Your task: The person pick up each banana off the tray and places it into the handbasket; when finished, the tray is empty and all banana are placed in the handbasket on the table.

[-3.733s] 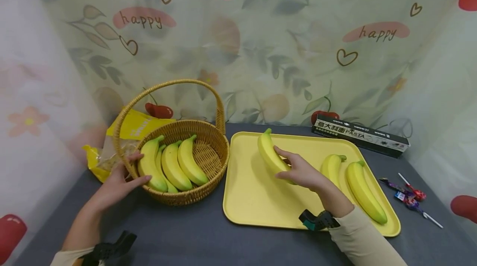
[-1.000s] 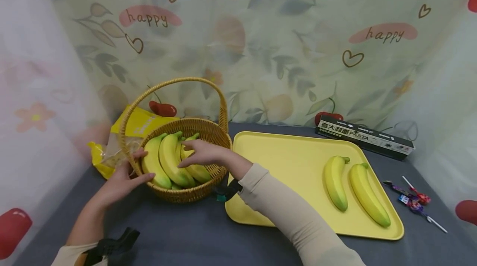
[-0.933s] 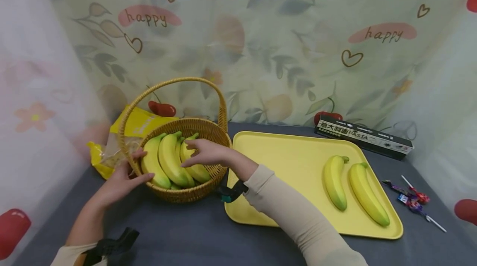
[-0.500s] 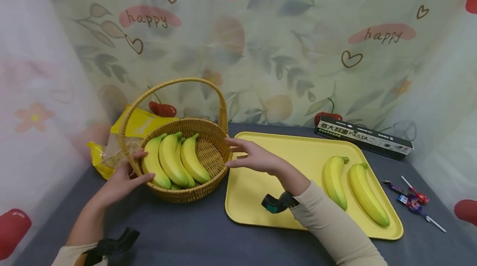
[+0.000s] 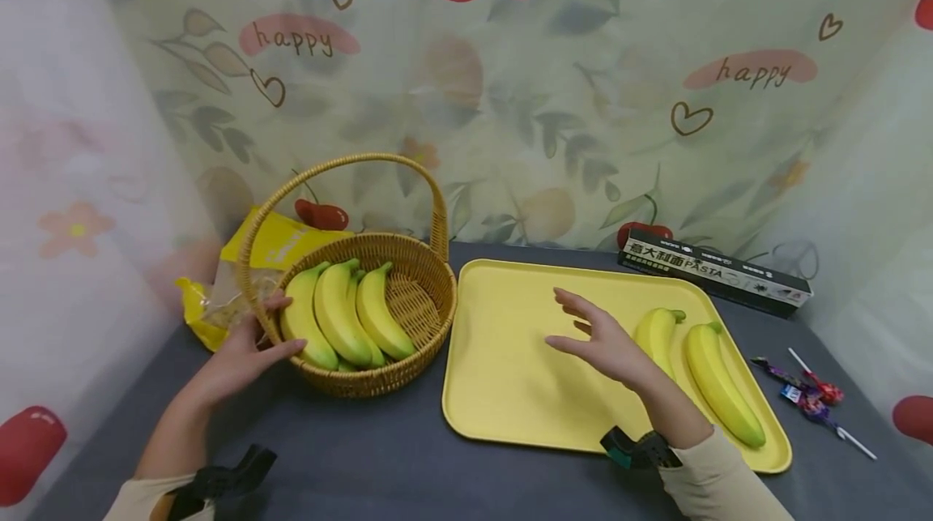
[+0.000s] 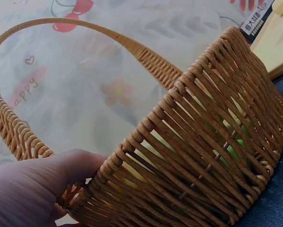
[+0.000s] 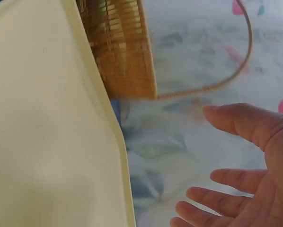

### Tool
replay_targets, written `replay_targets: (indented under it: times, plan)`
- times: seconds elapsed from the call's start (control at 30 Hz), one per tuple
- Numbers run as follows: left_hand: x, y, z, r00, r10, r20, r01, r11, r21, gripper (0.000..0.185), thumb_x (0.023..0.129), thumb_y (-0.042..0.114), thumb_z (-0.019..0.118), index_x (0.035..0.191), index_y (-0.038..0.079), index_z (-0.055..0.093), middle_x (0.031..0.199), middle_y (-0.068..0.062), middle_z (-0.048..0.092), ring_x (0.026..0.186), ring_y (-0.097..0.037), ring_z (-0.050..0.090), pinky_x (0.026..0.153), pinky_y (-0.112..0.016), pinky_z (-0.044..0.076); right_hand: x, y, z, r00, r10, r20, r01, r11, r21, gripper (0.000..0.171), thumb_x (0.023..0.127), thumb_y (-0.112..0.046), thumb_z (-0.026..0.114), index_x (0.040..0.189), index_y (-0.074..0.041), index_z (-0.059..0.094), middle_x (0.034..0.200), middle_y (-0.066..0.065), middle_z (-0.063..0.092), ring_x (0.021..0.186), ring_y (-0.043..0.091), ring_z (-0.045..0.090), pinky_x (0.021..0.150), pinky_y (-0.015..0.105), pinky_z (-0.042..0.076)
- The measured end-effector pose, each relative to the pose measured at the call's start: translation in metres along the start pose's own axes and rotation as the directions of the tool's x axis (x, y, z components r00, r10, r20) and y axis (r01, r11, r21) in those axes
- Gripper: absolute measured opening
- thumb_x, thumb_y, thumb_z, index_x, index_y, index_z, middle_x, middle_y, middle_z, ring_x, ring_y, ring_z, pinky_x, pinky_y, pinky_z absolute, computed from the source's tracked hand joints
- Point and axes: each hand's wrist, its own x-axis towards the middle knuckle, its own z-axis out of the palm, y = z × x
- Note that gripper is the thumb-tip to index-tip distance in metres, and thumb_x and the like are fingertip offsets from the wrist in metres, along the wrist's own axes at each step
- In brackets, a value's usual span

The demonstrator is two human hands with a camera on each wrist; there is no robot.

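Now that the right hand (image 5: 608,343) is hovering with its fingers (image 7: 226,179) spread and holding nothing above the flat yellow plastic tray (image 5: 503,391), where a second ago it was reaching into the round woven wicker basket (image 5: 419,302) among the fruit, the banana it was carrying a few seconds back is lying in the basket with the other yellow-green bananas (image 5: 342,322). The basket is therefore gaining fruit while the tray is emptying, and two bananas are remaining on the tray's right half. The hand is drifting toward the nearer yellow banana (image 5: 656,335), just beside it but not touching. That banana is lying flat, its long axis running from the near edge of the tray toward the far edge, with its green stem end pointing away from the person and slightly right. The outer yellow banana (image 5: 722,383) is lying parallel just to its right, stem likewise pointing away. The left hand (image 5: 244,351) is staying where it was, its fingers curled round the basket's near wall and steadying it on the dark grey worktop (image 5: 364,456).
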Motion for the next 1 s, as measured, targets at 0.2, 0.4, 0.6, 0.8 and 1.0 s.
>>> replay_targets:
  times: [0.2, 0.4, 0.6, 0.8, 1.0]
  plan:
    - [0.0, 0.0, 0.001, 1.0, 0.013, -0.001, -0.013, 1.0, -0.001, 0.067, 0.091, 0.02, 0.061, 0.141, -0.004, 0.026, 0.147, -0.028, 0.024, 0.131, -0.045, 0.029, 0.078, -0.007, 0.037, -0.022, 0.019, -0.027, 0.984, 0.113, -0.139, -0.119, 0.992, -0.036, 0.076, 0.088, -0.032, 0.063, 0.147, -0.005, 0.023, 0.15, 0.024, 0.024, 0.135, 0.044, 0.025, 0.106, 0.057, 0.025]
    - [0.001, 0.001, 0.001, 1.0, 0.019, 0.003, -0.019, 1.0, -0.012, 0.066, 0.091, 0.02, 0.061, 0.142, -0.004, 0.025, 0.146, -0.029, 0.023, 0.13, -0.045, 0.029, 0.078, -0.007, 0.037, -0.034, 0.039, -0.041, 0.926, 0.275, -0.258, -0.274, 0.961, 0.041, 0.085, 0.088, -0.034, 0.063, 0.15, -0.007, 0.012, 0.154, 0.023, 0.009, 0.139, 0.045, 0.014, 0.108, 0.057, 0.02]
    - [0.002, -0.001, 0.001, 1.0, 0.03, 0.0, -0.03, 1.0, -0.005, 0.065, 0.091, 0.02, 0.061, 0.141, -0.003, 0.027, 0.146, -0.028, 0.024, 0.13, -0.045, 0.03, 0.078, -0.006, 0.036, -0.04, 0.055, -0.044, 0.872, 0.376, -0.313, -0.361, 0.926, 0.108, 0.089, 0.088, -0.028, 0.064, 0.15, -0.006, 0.003, 0.155, 0.025, -0.001, 0.14, 0.046, 0.007, 0.107, 0.058, 0.021]
    - [0.001, -0.001, 0.0, 1.0, 0.021, -0.01, -0.021, 1.0, 0.017, 0.066, 0.09, 0.021, 0.061, 0.141, -0.004, 0.027, 0.145, -0.028, 0.026, 0.131, -0.044, 0.03, 0.079, -0.005, 0.034, -0.04, 0.072, -0.044, 0.841, 0.447, -0.304, -0.437, 0.894, 0.105, 0.091, 0.087, -0.018, 0.064, 0.149, -0.003, 0.0, 0.153, 0.028, -0.003, 0.137, 0.049, 0.01, 0.107, 0.058, 0.022]
    - [0.0, -0.002, 0.0, 1.0, 0.012, -0.004, -0.012, 1.0, 0.019, 0.067, 0.091, 0.022, 0.061, 0.142, -0.002, 0.025, 0.146, -0.028, 0.025, 0.131, -0.043, 0.03, 0.079, -0.005, 0.034, -0.039, 0.084, -0.043, 0.844, 0.473, -0.253, -0.466, 0.88, 0.09, 0.097, 0.082, -0.011, 0.067, 0.148, 0.0, -0.003, 0.151, 0.032, 0.0, 0.137, 0.05, 0.011, 0.108, 0.057, 0.021]
